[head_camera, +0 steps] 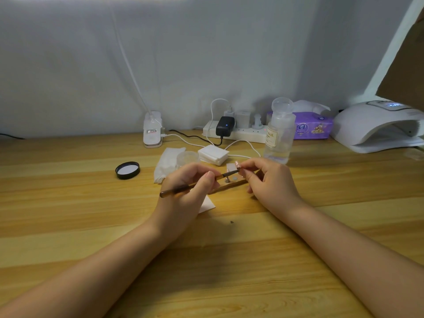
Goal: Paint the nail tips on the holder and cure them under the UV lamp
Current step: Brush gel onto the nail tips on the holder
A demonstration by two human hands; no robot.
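My forearms rest on the desk (68,226) for steadiness. My left hand (183,191) pinches the nail brush (197,183) like a pen, its tip at the nail tip (237,163), which my right hand (268,180) holds in a fingertip grip above the wooden holder (229,187). The UV lamp (376,127) waits far right.

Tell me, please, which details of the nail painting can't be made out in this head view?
- Nail tip: too small and blurred; its colour and coat are unclear, and the right hand pinching it covers part.
- Brush bristles: too small to see, gripped by the left hand.
- Holder: largely hidden behind both hands.
- UV lamp: cut off by the right edge; interior dark.
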